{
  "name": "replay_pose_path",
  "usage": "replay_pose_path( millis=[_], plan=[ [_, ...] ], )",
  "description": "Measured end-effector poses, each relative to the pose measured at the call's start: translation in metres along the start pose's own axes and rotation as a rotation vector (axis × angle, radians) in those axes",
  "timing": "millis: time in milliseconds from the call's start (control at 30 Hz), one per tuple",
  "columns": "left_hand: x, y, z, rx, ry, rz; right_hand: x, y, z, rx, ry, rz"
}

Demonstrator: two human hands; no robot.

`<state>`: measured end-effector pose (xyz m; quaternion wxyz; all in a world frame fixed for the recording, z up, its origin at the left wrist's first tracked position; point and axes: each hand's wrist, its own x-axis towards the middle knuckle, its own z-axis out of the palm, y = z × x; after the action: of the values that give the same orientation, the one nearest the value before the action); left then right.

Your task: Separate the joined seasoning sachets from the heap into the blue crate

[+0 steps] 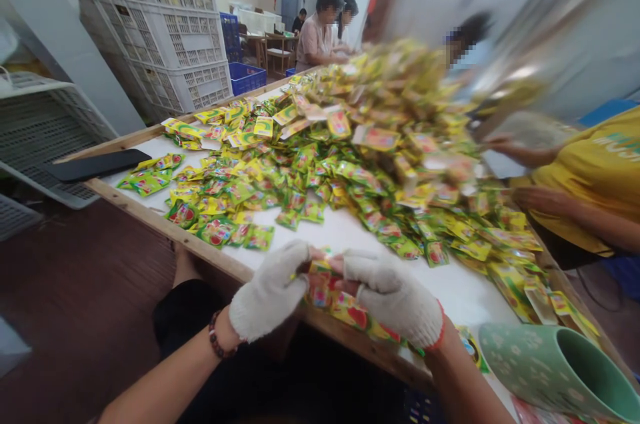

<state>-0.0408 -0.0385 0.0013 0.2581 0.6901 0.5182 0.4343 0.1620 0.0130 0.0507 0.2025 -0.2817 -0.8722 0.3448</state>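
Both hands are in white knit gloves, working at the near edge of the tabletop point(340, 231). The left hand point(273, 291) and right hand point(395, 297) meet on a small bundle of sachets point(333, 294), yellow-green packs w/ red print. It sits btwn the palms, just over the wooden rim. The left fingers point(295, 264) are curled shut on the bundle's left end. The right fingers point(360, 267) are clamped over its top and right side. A bead bracelet point(216, 337) is on the left wrist.

Step in hand, by the look of it: squaring a handful of packs into one stack. Some packs fan out below the right palm, so the stack isn't tidy. Getting it tidy calls for even squeeze from both sides, esp. at the lower edge, w/o letting packs slip off the rim.

The loose sachet heap point(350, 164) covers most of the tabletop beyond, blurred at the far right. A green patterned cup point(550, 364) lies on its side near the right forearm. A dark phone point(97, 164) is at the far left corner. A co-worker in a yellow shirt point(595, 171) reaches in from the right. White plastic crates point(170, 31) are stacked behind.
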Motion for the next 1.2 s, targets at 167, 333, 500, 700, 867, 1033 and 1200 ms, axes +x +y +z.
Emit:
replay_pose_path(
  millis=[167,333,500,700,867,1033,1200],
  plan=[
    [0.005,0.0,0.002,0.0,-0.026,0.053,0.002,0.006,0.013,0.049,0.06,0.029],
    [0.011,-0.006,-0.009,0.098,-0.047,-0.071,0.004,0.012,0.014,0.084,0.27,0.188],
    [0.022,-0.033,-0.05,0.609,-0.108,-0.189,0.005,0.022,-0.007,-0.145,0.417,0.244],
    [0.038,-0.042,-0.063,0.976,-0.298,-0.296,0.056,0.038,-0.003,-0.366,0.159,0.215],
    [0.048,-0.032,-0.059,1.003,-0.363,-0.313,0.111,0.054,0.011,-0.647,-0.033,0.361],
    [0.047,-0.037,-0.062,0.965,-0.374,-0.309,0.128,0.067,0.013,-0.732,0.016,0.513],
    [0.044,-0.04,-0.054,0.878,-0.156,-0.198,0.133,0.069,0.007,-0.777,0.026,0.604]
  ],
)
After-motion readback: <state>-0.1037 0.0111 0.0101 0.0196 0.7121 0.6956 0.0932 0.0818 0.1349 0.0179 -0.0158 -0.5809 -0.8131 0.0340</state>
